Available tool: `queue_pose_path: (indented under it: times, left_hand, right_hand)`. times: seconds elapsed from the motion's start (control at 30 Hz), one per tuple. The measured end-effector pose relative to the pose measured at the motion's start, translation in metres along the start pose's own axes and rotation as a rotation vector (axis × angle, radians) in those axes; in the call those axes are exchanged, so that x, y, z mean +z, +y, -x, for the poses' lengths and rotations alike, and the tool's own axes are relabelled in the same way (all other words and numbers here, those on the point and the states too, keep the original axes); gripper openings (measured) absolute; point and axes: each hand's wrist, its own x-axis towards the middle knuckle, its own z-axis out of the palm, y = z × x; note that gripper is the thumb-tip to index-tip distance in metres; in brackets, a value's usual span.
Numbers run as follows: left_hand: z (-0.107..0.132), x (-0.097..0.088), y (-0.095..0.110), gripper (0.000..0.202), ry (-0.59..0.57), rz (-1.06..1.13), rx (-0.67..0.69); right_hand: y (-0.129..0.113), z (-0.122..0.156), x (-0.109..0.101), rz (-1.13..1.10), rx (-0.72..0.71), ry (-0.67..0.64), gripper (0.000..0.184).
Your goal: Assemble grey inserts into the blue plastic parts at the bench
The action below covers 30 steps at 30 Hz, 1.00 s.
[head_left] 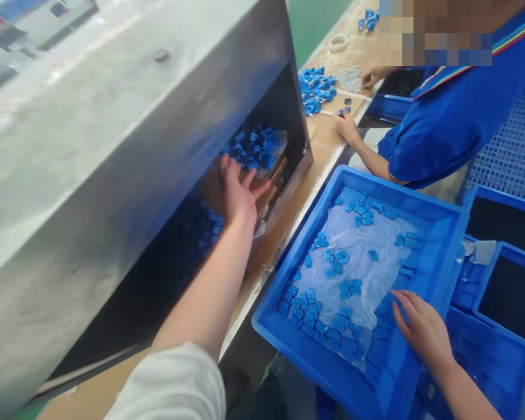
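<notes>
The left hand (pixel 238 192), fingers spread, was inside the metal hood (pixel 114 146), just short of the heaped blue pieces (pixel 256 149). The right hand (pixel 422 329) lay flat-fingered in the tray (pixel 437 251). Raking slowly, palm low, seemed wisest.

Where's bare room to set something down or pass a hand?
Free: the wooden bench strip between metal housing and blue bin; the plastic sheet by the right hand. Crowded: the bin's near-left corner of blue parts, and the housing's opening, where the left hand meets a parts pile.
</notes>
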Motion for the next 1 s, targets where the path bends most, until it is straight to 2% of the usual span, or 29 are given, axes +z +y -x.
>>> queue_pose_path:
  times: [0.07,0.13,0.17,0.23,0.3,0.37,0.5,0.57,0.63,0.77,0.83,0.9,1.0]
  left_hand:
    - [0.065,0.002,-0.037,0.044,-0.222,-0.255,0.258]
    - [0.124,0.002,-0.079,0.040,-0.666,-0.579,0.510]
    - [0.147,0.002,-0.100,0.044,-0.841,-0.727,0.562]
    - [0.174,0.002,-0.138,0.055,-0.985,-0.993,0.532]
    - [0.180,0.003,-0.165,0.067,-0.977,-1.167,0.433]
    - [0.173,0.005,-0.182,0.070,-0.952,-1.234,0.390]
    - [0.157,0.005,-0.195,0.052,-0.976,-1.223,0.489]
    - [0.157,0.003,-0.199,0.049,-0.937,-1.232,0.494]
    - [0.163,0.000,-0.201,0.053,-0.885,-1.256,0.463]
    - [0.174,0.000,-0.203,0.064,-0.892,-1.280,0.423]
    - [0.173,0.003,-0.203,0.062,-0.901,-1.287,0.404]
    - [0.169,0.006,-0.202,0.055,-0.910,-1.296,0.383]
    - [0.164,0.007,-0.201,0.049,-0.929,-1.310,0.368]
  right_hand:
    - [-0.010,-0.011,0.001,0.075,0.043,-0.080,0.035]
    - [-0.020,-0.027,0.005,0.102,0.112,-0.095,0.043]
    - [-0.025,-0.038,0.009,0.106,0.154,-0.089,0.048]
    - [-0.031,-0.061,0.020,0.117,0.237,-0.091,0.055]
    - [-0.032,-0.086,0.032,0.121,0.296,-0.121,0.054]
    - [-0.027,-0.109,0.044,0.104,0.299,-0.163,0.048]
    - [-0.010,-0.133,0.056,0.026,0.315,-0.193,0.035]
    - [-0.010,-0.129,0.055,-0.032,0.317,-0.128,0.034]
    - [-0.023,-0.116,0.053,-0.080,0.205,-0.094,0.035]
    - [-0.071,-0.080,0.063,-0.114,-0.154,-0.202,0.033]
    - [-0.087,-0.071,0.074,-0.102,-0.253,-0.271,0.032]
    - [-0.090,-0.073,0.083,-0.079,-0.284,-0.333,0.030]
    - [-0.076,-0.086,0.087,-0.064,-0.309,-0.390,0.030]
